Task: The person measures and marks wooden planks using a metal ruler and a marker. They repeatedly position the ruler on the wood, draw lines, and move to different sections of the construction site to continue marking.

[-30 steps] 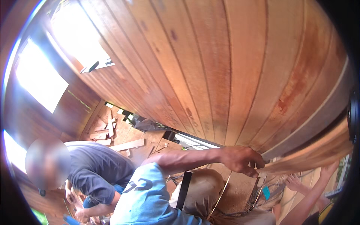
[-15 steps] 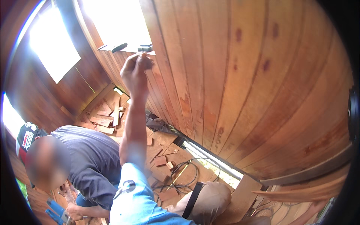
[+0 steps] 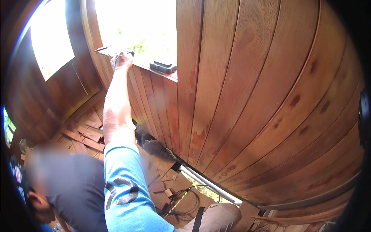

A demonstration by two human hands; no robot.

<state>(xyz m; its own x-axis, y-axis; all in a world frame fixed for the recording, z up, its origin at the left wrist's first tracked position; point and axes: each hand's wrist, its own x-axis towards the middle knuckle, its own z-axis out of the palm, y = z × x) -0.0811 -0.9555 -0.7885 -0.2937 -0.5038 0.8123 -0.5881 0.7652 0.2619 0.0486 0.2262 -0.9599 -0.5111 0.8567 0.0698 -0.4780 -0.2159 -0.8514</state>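
My left arm, in a blue sleeve, stretches up to the sill of the bright window opening. The left hand (image 3: 121,61) is closed at the sill around a small dark object (image 3: 131,52), whose black end shows beside the fingers; its kind is hidden. To the right of the hand, a flat black box-shaped item (image 3: 163,67) lies on the window sill (image 3: 172,76). My right hand does not show.
A vertical-plank wooden wall (image 3: 216,69) curves along the right. At lower left a co-worker in a dark shirt (image 3: 79,193) bends down. Wood offcuts (image 3: 89,134) litter the floor. A black cable (image 3: 193,199) lies coiled near a bent knee (image 3: 218,216).
The view has shifted. My left hand has moved left along the sill, from near the black box-shaped item to the dark object, and closed on it. The co-worker has bent lower.
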